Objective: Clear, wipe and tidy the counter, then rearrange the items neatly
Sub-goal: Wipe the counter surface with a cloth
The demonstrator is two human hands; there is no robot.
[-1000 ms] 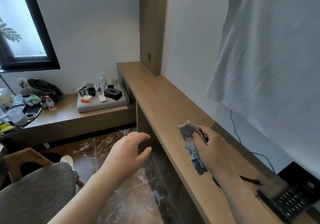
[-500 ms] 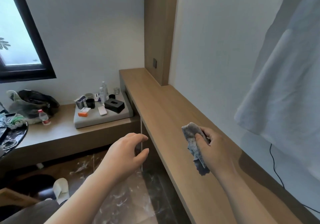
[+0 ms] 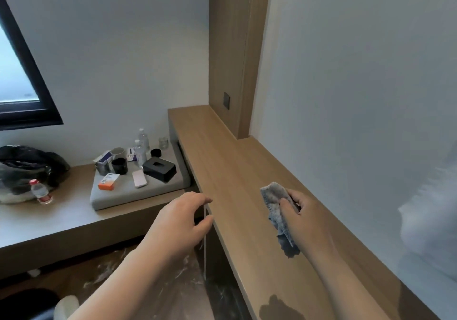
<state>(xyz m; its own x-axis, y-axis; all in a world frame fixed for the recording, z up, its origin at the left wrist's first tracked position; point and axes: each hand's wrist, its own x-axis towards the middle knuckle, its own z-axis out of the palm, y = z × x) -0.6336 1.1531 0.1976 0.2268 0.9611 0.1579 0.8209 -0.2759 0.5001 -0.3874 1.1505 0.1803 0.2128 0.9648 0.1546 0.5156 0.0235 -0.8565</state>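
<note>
Long smooth brown wooden tabletop [image 3: 222, 161] runs under your two hands. Your right hand [image 3: 304, 218] squeezes one crumpled grey cloth [image 3: 273, 196] in its fingers; your left hand [image 3: 178, 223] has loose, empty fingers.

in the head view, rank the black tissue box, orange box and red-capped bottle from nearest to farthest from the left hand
1. black tissue box: right end of the grey tray, nearest the left hand.
2. orange box: left part of the same tray.
3. red-capped bottle: off the tray, far left on the low shelf, beside the black bag.
</note>
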